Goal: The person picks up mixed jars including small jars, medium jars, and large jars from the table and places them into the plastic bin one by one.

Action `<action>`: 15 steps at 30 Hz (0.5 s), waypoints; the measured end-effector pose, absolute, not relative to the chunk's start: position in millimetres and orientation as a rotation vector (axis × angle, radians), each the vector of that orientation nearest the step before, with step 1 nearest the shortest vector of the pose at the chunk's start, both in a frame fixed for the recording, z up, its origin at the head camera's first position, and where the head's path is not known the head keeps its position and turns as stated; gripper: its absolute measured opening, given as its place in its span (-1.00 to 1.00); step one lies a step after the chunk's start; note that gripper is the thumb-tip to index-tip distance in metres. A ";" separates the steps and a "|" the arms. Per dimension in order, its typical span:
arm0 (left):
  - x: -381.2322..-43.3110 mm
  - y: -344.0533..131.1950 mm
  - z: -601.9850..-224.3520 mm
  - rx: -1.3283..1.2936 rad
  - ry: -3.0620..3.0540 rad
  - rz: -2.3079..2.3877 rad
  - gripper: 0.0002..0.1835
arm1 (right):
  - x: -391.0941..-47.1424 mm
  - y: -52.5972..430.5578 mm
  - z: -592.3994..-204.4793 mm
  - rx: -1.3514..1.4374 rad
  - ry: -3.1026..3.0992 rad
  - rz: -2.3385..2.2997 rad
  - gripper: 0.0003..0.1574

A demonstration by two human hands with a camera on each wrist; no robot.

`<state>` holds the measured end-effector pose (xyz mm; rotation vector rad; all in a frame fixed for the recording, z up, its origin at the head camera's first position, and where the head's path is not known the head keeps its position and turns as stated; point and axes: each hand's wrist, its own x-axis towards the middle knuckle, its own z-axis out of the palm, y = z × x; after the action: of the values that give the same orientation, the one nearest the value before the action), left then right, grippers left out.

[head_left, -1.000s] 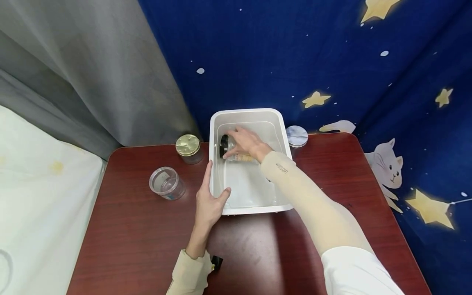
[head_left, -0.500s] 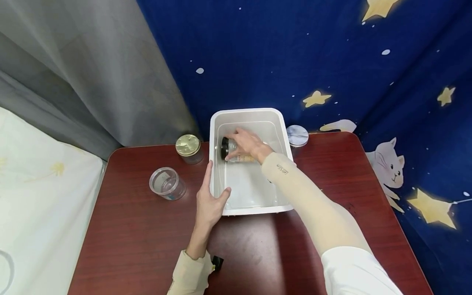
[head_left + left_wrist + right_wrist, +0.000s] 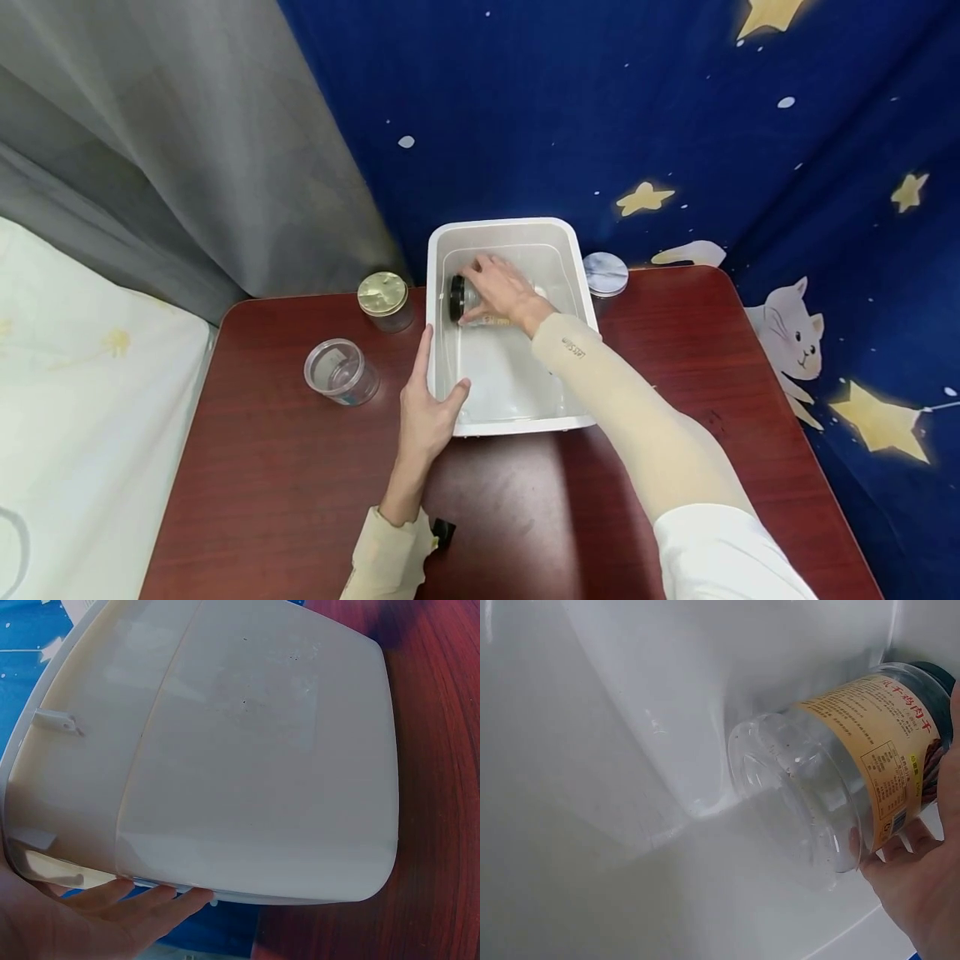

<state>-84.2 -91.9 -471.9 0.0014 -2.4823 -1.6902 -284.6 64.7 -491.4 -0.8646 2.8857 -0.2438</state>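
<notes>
A white plastic tub [image 3: 517,383] stands on the dark red table. My left hand [image 3: 429,412] grips its near left corner, thumb over the rim and fingers along the outside. In the left wrist view those fingers [image 3: 142,907] lie against the tub's side. Inside, my right hand [image 3: 501,292] holds a clear jar with a black lid [image 3: 457,297], tipped on its side with the lid to the left. The right wrist view shows the jar's transparent base and tan printed label [image 3: 877,742], my fingers wrapped around the body.
Left of the tub stand a jar with a gold lid [image 3: 383,296] and an open clear jar [image 3: 341,372]. Another jar with a silvery lid [image 3: 604,276] is close behind the tub's right side. A dark blue star-print curtain [image 3: 510,125] hangs behind the table.
The right hand and the jar have shifted slightly inside the tub, the lid moving a little right from the left wall. The left hand keeps its place.
</notes>
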 end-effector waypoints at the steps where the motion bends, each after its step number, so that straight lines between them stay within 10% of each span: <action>1: -83.8 -92.0 -472.3 0.005 -2.485 -1.690 0.00 | -284.3 64.7 -491.9 -0.865 2.884 -0.245 0.21; 15: -85.2 -92.5 -474.4 0.006 -2.483 -1.684 0.00 | -283.9 64.5 -472.8 -0.903 2.861 -0.334 0.16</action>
<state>-85.2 -92.5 -474.4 0.0063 -2.4832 -1.6844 -283.9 64.5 -472.8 -0.9032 2.8611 -0.3339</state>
